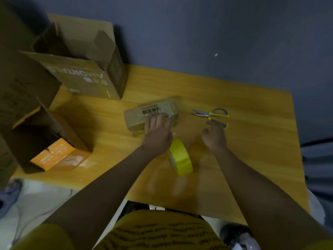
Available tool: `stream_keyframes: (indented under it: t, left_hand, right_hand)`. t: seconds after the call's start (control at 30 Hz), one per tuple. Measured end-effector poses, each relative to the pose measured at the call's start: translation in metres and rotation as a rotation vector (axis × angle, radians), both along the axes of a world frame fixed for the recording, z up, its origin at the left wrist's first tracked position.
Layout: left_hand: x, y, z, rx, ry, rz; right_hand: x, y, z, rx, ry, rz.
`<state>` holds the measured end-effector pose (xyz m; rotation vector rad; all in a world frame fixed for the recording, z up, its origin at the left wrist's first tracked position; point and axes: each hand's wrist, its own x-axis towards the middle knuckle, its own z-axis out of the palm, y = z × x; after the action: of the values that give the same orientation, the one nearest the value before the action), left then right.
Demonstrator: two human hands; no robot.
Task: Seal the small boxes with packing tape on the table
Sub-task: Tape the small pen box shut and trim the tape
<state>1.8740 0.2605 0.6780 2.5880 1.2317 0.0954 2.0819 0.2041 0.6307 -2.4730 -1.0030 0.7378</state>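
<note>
Scissors (211, 115) lie open on table (252, 141); big open carton (86, 69) far-left corner; orange box (54, 156) left edge.

Dim, warm-tinted shot w/ soft focus throughout. Glare patches on the table (243, 141) near edge, esp. centre. Big open box (81, 69) far left throws dark shadow on the wall (216, 24). Wide-angle bend at edges; left side v. dark. Right hand (214, 136) slightly motion-blurred.

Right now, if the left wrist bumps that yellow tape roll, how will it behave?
The yellow tape roll stands on edge on the table, so it will probably roll or tip flat. It looks rigid enough to keep shape, and likely light.
</note>
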Motion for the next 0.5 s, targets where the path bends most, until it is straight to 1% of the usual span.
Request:
stream_keyframes:
  t: [0.07, 0.13, 0.2, 0.27, 0.4, 0.5]
  left_hand:
    - [0.004, 0.0, 0.001, -0.056, 0.024, 0.053]
    - [0.006, 0.001, 0.001, -0.118, 0.038, 0.092]
    - [0.007, 0.0, 0.002, -0.158, -0.008, 0.137]
    - [0.005, -0.002, 0.001, -0.207, -0.088, 0.205]
    - [-0.002, -0.013, -0.006, -0.362, -0.187, 0.363]
    - [-0.005, -0.021, -0.011, -0.531, -0.133, 0.487]
  right_hand:
    - [0.023, 0.013, -0.007, -0.1, -0.095, 0.108]
    - [0.041, 0.025, -0.013, -0.191, -0.166, 0.164]
    - [0.056, 0.033, -0.019, -0.31, -0.209, 0.211]
    - [0.065, 0.039, -0.024, -0.423, -0.211, 0.265]
    - [0.072, 0.043, -0.031, -0.433, -0.273, 0.331]
    - [0.069, 0.042, -0.032, -0.45, -0.257, 0.375]
